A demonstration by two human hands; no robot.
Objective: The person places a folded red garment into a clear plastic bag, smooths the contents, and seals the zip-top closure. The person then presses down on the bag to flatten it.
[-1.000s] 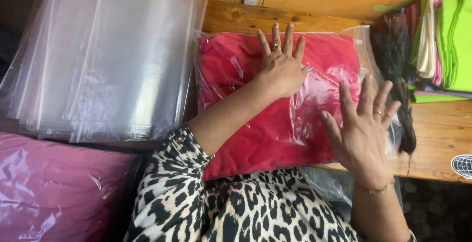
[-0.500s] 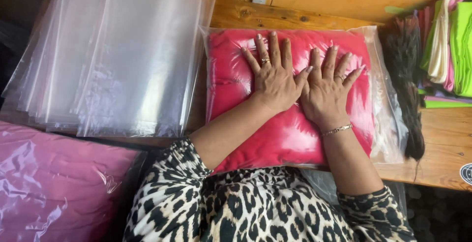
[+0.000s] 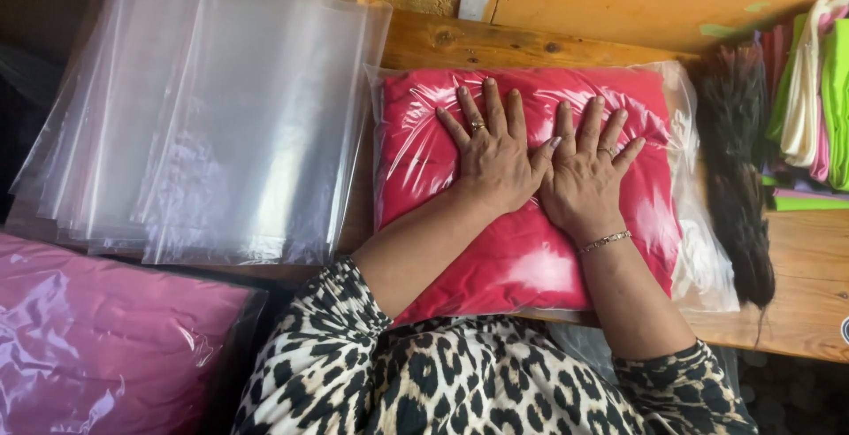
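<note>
Both hands pressed flat on the bagged red garment, as they had 0.5 s before.

The left hand (image 3: 493, 159) and right hand (image 3: 585, 174) lay open, palms down, fingers spread, side by side with thumbs touching on the red garment in its clear bag (image 3: 522, 187), which sat across the near edge of the wooden bench (image 3: 796, 285). 1 s earlier only the left hand rested there while the right was lifted off to the side; since 0.5 s ago nothing had visibly shifted. A stack of empty clear bags (image 3: 212, 117) lay towards the bench's left end, a dark bundle (image 3: 738, 161) just right of the garment, and a pink bagged parcel (image 3: 97, 338) below the near-left corner.
</note>
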